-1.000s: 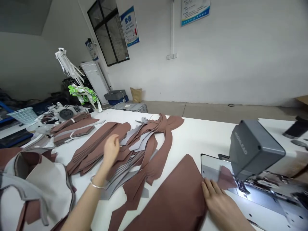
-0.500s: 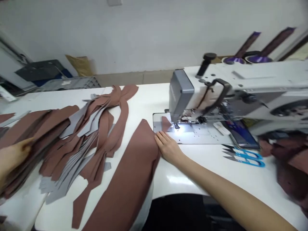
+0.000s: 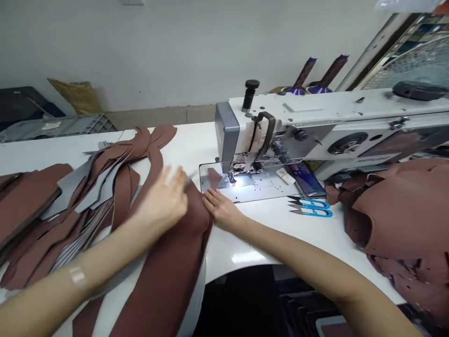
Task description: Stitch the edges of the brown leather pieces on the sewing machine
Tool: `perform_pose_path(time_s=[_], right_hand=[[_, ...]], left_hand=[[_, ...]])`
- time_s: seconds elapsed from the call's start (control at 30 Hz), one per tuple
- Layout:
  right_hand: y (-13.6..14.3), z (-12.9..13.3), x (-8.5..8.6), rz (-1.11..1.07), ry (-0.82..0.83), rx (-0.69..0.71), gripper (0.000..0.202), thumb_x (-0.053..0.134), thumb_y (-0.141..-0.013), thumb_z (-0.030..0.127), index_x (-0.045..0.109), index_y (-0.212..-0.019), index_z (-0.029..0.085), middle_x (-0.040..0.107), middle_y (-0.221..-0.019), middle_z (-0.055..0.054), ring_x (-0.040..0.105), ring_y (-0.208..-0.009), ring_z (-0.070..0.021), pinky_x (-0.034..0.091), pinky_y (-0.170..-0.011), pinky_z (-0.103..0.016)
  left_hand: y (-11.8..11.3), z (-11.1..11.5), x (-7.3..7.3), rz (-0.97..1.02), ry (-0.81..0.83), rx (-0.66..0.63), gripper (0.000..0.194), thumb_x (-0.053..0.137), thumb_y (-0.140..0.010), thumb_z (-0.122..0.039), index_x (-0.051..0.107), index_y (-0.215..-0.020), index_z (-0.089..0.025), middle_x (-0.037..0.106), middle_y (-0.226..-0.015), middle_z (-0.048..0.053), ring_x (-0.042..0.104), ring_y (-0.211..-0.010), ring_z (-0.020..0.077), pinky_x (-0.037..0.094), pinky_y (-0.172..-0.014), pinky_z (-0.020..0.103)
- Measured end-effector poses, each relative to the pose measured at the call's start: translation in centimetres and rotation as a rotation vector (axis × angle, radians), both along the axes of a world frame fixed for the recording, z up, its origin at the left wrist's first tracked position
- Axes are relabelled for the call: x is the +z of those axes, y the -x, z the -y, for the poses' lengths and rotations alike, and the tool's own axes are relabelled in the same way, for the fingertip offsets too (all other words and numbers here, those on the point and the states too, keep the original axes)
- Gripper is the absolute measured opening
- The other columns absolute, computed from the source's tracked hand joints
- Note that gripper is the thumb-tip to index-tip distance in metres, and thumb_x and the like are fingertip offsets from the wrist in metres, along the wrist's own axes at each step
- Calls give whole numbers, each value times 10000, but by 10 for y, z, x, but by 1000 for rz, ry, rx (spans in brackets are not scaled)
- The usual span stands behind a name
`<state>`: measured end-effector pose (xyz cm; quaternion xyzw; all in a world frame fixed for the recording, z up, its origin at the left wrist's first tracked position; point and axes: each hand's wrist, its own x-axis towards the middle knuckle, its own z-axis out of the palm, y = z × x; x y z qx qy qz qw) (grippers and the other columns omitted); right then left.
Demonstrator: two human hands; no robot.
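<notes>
My right hand (image 3: 224, 210) rests on the right edge of a long brown leather-like panel (image 3: 168, 267), by the corner of the sewing machine's plate (image 3: 245, 192). Its fingers are together on the panel edge, and the thumb is hidden. Above the panel's upper part is my left hand (image 3: 163, 199), smeared by motion. I cannot make out whether it holds anything; a faint grey streak shows beside its fingertips. A small brown piece (image 3: 213, 178) lies on the plate, left of the lit needle area of the sewing machine (image 3: 228, 135).
Brown and grey cut pieces (image 3: 101, 192) are piled on the left, beside stacked brown panels (image 3: 28, 199). Two blue-handled thread snips (image 3: 312, 207) and a phone (image 3: 307, 179) lie right of the plate. A heap of brown pieces (image 3: 407, 210) occupies the far right. Thread cones (image 3: 305, 77) stand behind.
My left hand has come from the stacked panels at the far left to above the long panel. My right hand stays on the panel's edge. The view has turned to the right.
</notes>
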<state>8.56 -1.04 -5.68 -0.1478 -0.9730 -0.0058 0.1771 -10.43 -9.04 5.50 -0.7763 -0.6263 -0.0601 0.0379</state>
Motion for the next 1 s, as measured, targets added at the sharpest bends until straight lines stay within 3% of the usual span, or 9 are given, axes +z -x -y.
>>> perform_pose_path(time_s=[0.07, 0.13, 0.27, 0.33, 0.43, 0.53, 0.6, 0.77, 1.0], right_hand=[[-11, 3, 1, 4, -13, 31, 368, 456, -938, 122, 578, -1256, -17, 559, -1298, -241, 477, -1285, -341, 419, -1086, -521], [-27, 7, 0, 2, -18, 75, 355, 459, -947, 130, 584, -1243, -19, 563, -1294, -240, 462, -1305, -333, 407, -1100, -518], [-55, 13, 1, -8, -14, 150, 340, 455, -971, 130, 566, -1250, -30, 538, -1325, -245, 417, -1345, -328, 358, -1139, -516], [-60, 13, 3, -9, -12, 157, 327, 460, -978, 149, 578, -1228, -25, 542, -1317, -246, 432, -1332, -327, 352, -1143, -508], [-59, 10, 6, 1, -28, 163, 318, 444, -983, 165, 598, -1195, -16, 553, -1304, -239, 457, -1305, -341, 373, -1125, -502], [-59, 5, 8, 22, -60, 172, 312, 423, -984, 163, 614, -1162, -8, 576, -1274, -231, 493, -1267, -344, 388, -1109, -498], [-62, 2, 10, 33, -63, 179, 299, 433, -975, 162, 625, -1133, -4, 593, -1243, -230, 511, -1247, -344, 395, -1101, -496], [-76, -7, 14, 55, -45, 188, 320, 432, -983, 177, 605, -1186, 1, 569, -1287, -219, 483, -1278, -327, 345, -1138, -492], [-82, -18, 10, 23, -31, 195, 313, 403, -986, 168, 628, -1144, 19, 590, -1261, -199, 495, -1259, -323, 319, -1150, -493]], left_hand=[[-30, -15, -15, -89, 123, -50, 204, 540, -874, -106, 690, -1012, -97, 580, -1327, 176, 573, -1184, 294, 469, -991, 484], [-56, -20, -29, -146, 202, -69, 280, 491, -823, -33, 714, -990, -60, 594, -1292, 246, 635, -1071, 317, 519, -888, 446], [-83, -9, -40, -135, 319, -68, 416, 557, -773, -150, 661, -1166, -64, 507, -1385, 269, 571, -1153, 375, 505, -920, 487], [-87, -6, -37, -91, 352, -18, 391, 505, -820, -198, 647, -1170, -98, 522, -1375, 234, 548, -1169, 361, 515, -897, 477], [-91, -15, -34, -48, 380, 138, 374, 359, -875, -122, 613, -1149, -129, 607, -1231, 180, 577, -1097, 299, 535, -775, 390], [-95, -33, -37, -29, 393, 238, 480, 345, -878, -87, 456, -1343, -126, 606, -1192, 159, 583, -1110, 266, 518, -810, 360], [-97, -44, -41, -42, 420, 218, 550, 364, -869, -89, 374, -1418, -133, 578, -1228, 169, 590, -1123, 273, 513, -822, 364], [-93, -56, -49, 33, 511, 107, 613, 371, -818, -58, 403, -1415, -192, 553, -1289, 147, 614, -1112, 266, 511, -855, 381], [-93, -73, -44, 60, 616, 129, 696, 375, -804, -60, 296, -1488, -162, 473, -1444, 137, 543, -1240, 279, 486, -949, 415]])
